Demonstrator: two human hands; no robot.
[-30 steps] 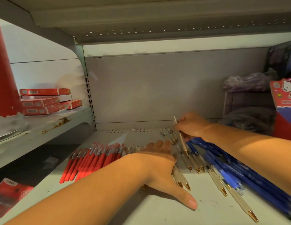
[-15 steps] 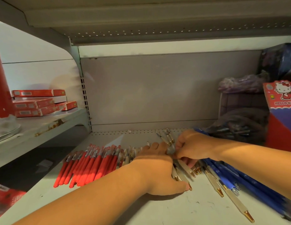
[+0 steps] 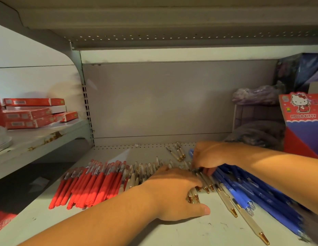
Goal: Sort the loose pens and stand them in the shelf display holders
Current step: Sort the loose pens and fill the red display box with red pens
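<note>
On the shelf [image 3: 172, 233], left hand [image 3: 174, 192] presses pens [image 3: 140, 174], right hand [image 3: 211, 155] pinches one

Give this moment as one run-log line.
left hand: presses clear pens row | right hand: pinches clear pen | red pens: left | blue pens: right

Hello Kitty box [image 3: 303, 110] — cut by right edge | blue pens [image 3: 243, 196] — blurred lower right | clear pens [image 3: 136, 174] partly under left hand [image 3: 174, 190]
</note>
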